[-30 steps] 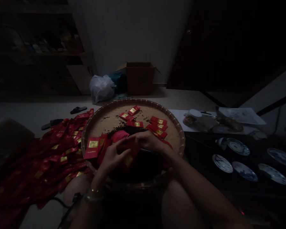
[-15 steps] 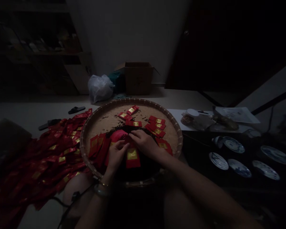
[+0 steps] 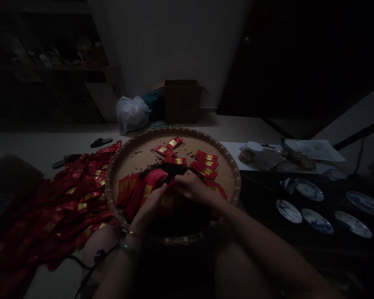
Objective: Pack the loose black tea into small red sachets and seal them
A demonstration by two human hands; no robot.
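In the dim head view, a red packet [image 3: 167,202] with a gold label is held between my two hands over a round woven bamboo tray [image 3: 201,144]. My left hand [image 3: 151,203] grips its left upper edge, the thumb along the top. My right hand [image 3: 191,187] has its fingers curled on the packet's upper right edge; the fingertips are partly hidden. Under and around the hands lie dark loose leaves [image 3: 187,222], looking like tea. A pink object [image 3: 156,176] sits just beyond my left hand. More red packets [image 3: 205,157] rest at the tray's sides.
A large heap of red packets [image 3: 71,195] covers the floor on the left. Small blue-and-white dishes [image 3: 317,221] stand on a dark surface at right, near a lidded jar [image 3: 251,151]. Beyond the tray are a cardboard box [image 3: 183,101] and a white plastic bag [image 3: 132,114].
The packet has tilted, and its gold label looks darker. My left hand has moved up and right along its edge; my right hand's fingers have curled in more.
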